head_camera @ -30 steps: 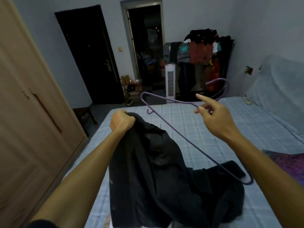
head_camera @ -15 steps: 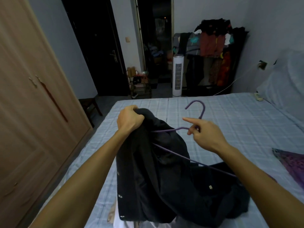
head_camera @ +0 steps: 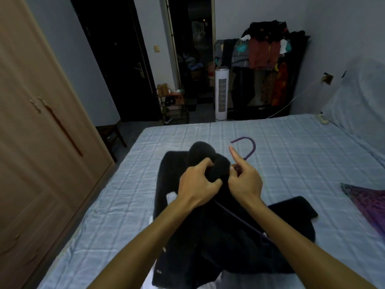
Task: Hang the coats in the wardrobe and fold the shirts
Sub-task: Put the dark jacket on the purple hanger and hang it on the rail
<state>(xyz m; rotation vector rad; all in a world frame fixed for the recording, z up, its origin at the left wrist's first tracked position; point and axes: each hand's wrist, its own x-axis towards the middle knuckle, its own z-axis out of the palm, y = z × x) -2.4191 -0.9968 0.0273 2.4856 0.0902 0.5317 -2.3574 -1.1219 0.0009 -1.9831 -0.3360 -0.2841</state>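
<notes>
**Both hands at the coat's collar, hanger partly inside**

Your left hand (head_camera: pixel 199 185) has its fingers (head_camera: pixel 205 163) curled tight into a bunch of the black woolly coat (head_camera: pixel 210 243) near its collar, lifting that part off the bed. Your right hand (head_camera: pixel 245 182) sits just beside it, touching the same bunch of cloth; its index finger points up and away while the other fingers are bent around the neck of the thin purple wire hanger (head_camera: pixel 249 147). The hanger's hook stands clear above the coat, and one of its arms runs down under your right wrist across the dark fabric; its other side is hidden in the coat.

The rest of the coat lies spread on the pale blue checked bedsheet (head_camera: pixel 291 155), with something white showing beneath its lower edge. A purple patterned cloth (head_camera: pixel 368 203) lies at the right edge of the bed, well apart from the coat. The tall light-wood wardrobe (head_camera: pixel 41 132) stands along your left with its doors closed.
</notes>
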